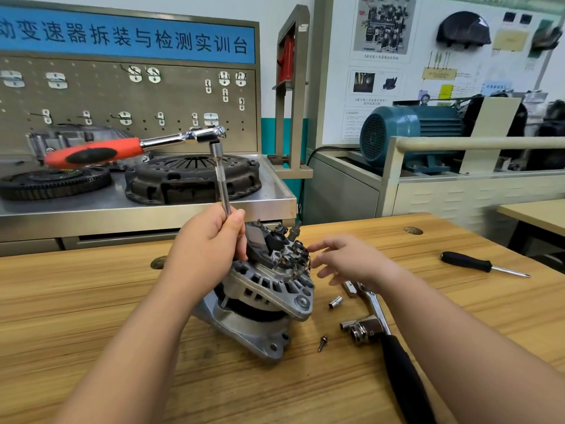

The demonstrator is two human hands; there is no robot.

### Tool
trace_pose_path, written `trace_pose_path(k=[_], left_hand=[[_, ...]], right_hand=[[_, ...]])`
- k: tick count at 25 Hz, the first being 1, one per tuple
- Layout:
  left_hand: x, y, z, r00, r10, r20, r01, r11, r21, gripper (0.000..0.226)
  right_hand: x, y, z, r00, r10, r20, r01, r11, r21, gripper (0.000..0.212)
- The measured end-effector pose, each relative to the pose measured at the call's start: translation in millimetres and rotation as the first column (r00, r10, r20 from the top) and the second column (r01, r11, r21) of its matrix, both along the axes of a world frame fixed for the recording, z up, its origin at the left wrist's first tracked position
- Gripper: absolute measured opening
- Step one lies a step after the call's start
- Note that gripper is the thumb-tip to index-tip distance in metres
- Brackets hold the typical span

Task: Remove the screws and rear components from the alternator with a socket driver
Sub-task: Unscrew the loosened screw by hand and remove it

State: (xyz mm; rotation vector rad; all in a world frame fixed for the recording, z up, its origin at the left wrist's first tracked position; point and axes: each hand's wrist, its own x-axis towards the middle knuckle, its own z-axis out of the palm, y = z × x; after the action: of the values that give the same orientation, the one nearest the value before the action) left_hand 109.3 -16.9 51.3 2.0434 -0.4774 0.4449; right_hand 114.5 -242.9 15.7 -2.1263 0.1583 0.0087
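Our left hand [208, 243] curls round the lower end of the extension bar [221, 179], fingers and thumb closed on it. The bar stands nearly upright over the rear of the alternator [263, 295]. On its top sits the ratchet [94, 153], whose orange handle points left.

The alternator lies tilted on the wooden table [91, 301], about midway between the left and right edges and nearer the far edge. Its dark rear components [284, 249] face up.

Our right hand [351, 261] hovers just right of those parts with fingers spread and holding nothing; we cannot tell whether the fingertips touch them.

Right of the alternator lie a small socket [335, 302], a loose screw [321, 342] and a second ratchet [397, 362] with a black handle. A screwdriver [483, 264] lies near the right edge.
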Motion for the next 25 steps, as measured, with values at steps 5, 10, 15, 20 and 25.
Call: trace_pose_path(k=[5, 10, 15, 20, 25], left_hand=[[2, 3, 2, 0.999, -0.041, -0.023, 0.039, 0.996, -0.074, 0.032], [3, 6, 2, 0.992, -0.088, -0.087, 0.07, 0.979, -0.19, 0.031], [4, 6, 5, 0.999, -0.024, -0.044, 0.016, 0.984, -0.179, 0.034], [-2, 2, 7, 0.999, 0.041, 0.027, -0.036, 0.984, -0.173, 0.037], [-14, -6, 6, 0.995, 0.02, 0.099, -0.01, 0.995, -0.096, 0.039]], right_hand=[[5, 16, -6, 0.999, 0.049, -0.009, -0.045, 0.97, 0.24, 0.029], [0, 20, -5, 0.998, 0.059, 0.006, -0.059, 0.966, 0.251, 0.034], [-15, 23, 1, 0.998, 0.053, -0.026, -0.048, 0.984, 0.17, 0.028], [-47, 33, 6, 0.987, 0.16, -0.027, -0.159, 0.986, 0.04, 0.028], [-66, 42, 21, 0.98, 0.195, -0.034, -0.198, 0.96, -0.2, 0.023]])
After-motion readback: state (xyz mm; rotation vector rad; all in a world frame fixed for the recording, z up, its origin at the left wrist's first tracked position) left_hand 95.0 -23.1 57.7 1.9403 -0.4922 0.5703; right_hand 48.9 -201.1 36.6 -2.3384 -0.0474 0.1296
